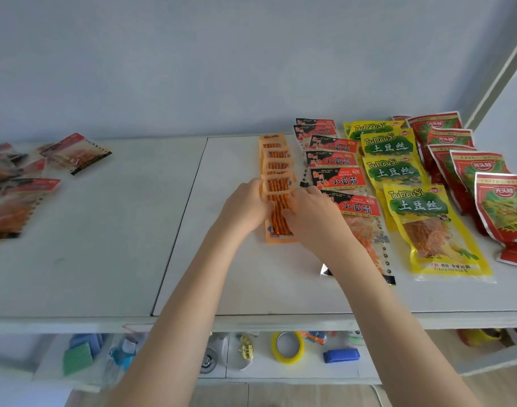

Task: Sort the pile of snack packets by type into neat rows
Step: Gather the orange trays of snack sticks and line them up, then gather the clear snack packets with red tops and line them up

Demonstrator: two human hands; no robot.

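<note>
Four overlapping rows of snack packets run away from me on the white table (251,289). From left to right they are small orange stick-snack packets (276,160), red-and-black packets (336,177), yellow packets (398,171) and red foil packets (471,168). My left hand (245,205) and my right hand (313,212) hold the nearest orange packet (279,221) by its two sides at the front of its row. A loose pile of red-topped packets (19,183) lies at the far left of the table.
A seam (180,221) divides the tabletop into two panels. The wall stands close behind the rows. On a shelf below the front edge are a yellow tape roll (288,348), a blue object (341,355) and a green pad (76,358).
</note>
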